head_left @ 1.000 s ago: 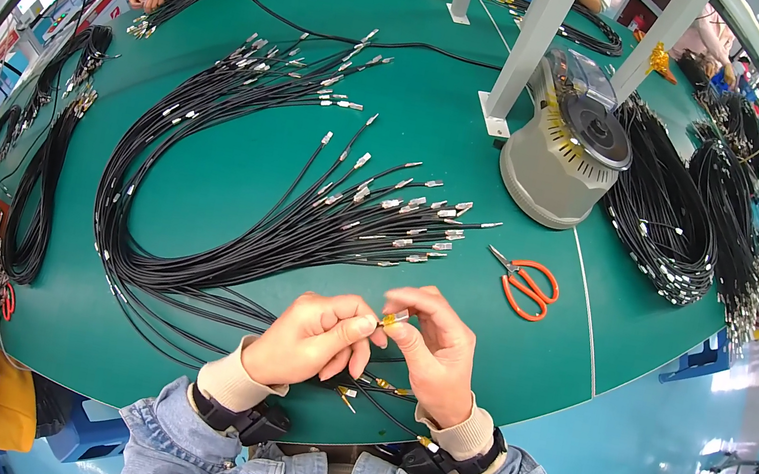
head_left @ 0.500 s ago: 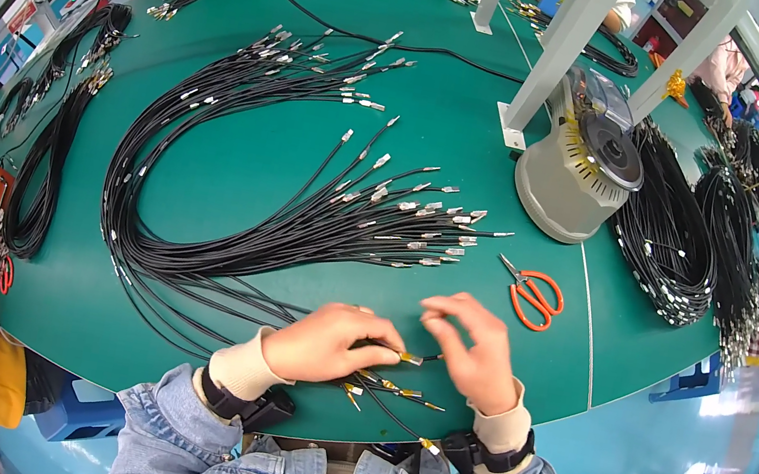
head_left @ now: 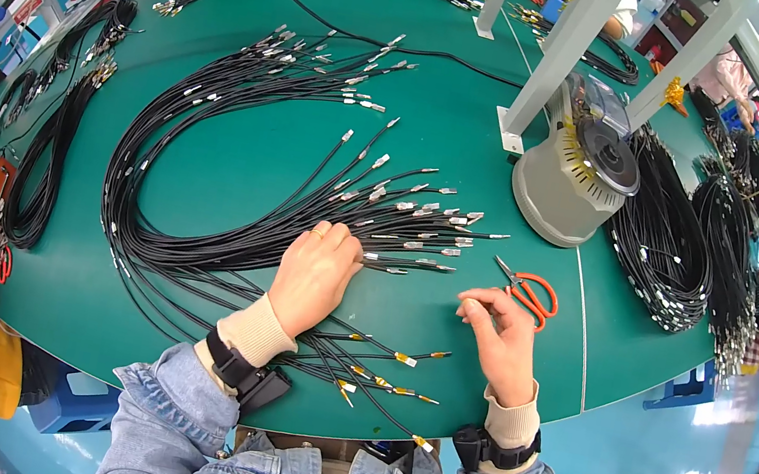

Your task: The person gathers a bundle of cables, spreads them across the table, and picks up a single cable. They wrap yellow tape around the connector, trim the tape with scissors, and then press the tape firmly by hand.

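Left hand point(head_left: 317, 272) moved onto glossy black cables point(head_left: 197, 235), right hand point(head_left: 503, 340) lifted, fingers pinched.

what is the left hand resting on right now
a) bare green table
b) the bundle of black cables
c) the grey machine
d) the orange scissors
b: the left hand lies flat on the black cables near their metal tips, while the scissors and grey machine sit off to the right, untouched.

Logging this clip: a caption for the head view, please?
Left hand on black cables, right hand pinched beside orange scissors.
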{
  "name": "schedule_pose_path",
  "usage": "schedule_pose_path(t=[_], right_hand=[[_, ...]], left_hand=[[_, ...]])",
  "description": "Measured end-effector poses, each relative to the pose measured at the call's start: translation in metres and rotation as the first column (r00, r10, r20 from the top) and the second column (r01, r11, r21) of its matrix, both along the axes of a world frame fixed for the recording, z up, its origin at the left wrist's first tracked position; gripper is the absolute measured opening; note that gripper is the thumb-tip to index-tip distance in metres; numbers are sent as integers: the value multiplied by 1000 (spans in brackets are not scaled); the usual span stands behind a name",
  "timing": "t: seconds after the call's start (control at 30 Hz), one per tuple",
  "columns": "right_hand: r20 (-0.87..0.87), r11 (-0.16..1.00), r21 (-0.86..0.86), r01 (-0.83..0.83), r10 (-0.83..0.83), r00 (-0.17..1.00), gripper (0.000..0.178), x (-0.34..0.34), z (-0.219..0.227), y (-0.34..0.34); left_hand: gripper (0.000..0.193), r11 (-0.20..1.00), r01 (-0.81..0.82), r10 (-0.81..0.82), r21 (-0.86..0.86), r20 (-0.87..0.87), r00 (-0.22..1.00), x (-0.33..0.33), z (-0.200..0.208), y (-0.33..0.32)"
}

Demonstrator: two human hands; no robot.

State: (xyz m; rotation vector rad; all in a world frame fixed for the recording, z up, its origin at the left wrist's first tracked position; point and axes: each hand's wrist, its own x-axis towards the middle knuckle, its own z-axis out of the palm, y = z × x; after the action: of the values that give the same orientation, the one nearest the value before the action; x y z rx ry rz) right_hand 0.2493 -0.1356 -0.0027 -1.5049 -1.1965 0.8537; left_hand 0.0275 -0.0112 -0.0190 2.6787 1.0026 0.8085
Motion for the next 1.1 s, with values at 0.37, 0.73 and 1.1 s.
schedule_pose_path(t=[0.37,0.73,1.1], right_hand=[[-391,998,-54,-42,18,920,13,-9,11,1],[-289,969,74,-235,246,925,16,-13,30,1],[-515,858,162,487,-347,784,19,94,51,64]], left_hand=[[15,992,99,-92,-82,77,993,-12,31,-28],[10,738,345,11,-580,521,853,23,35,-70],[5,744,300,62,-597,509,858,19,41,-78]])
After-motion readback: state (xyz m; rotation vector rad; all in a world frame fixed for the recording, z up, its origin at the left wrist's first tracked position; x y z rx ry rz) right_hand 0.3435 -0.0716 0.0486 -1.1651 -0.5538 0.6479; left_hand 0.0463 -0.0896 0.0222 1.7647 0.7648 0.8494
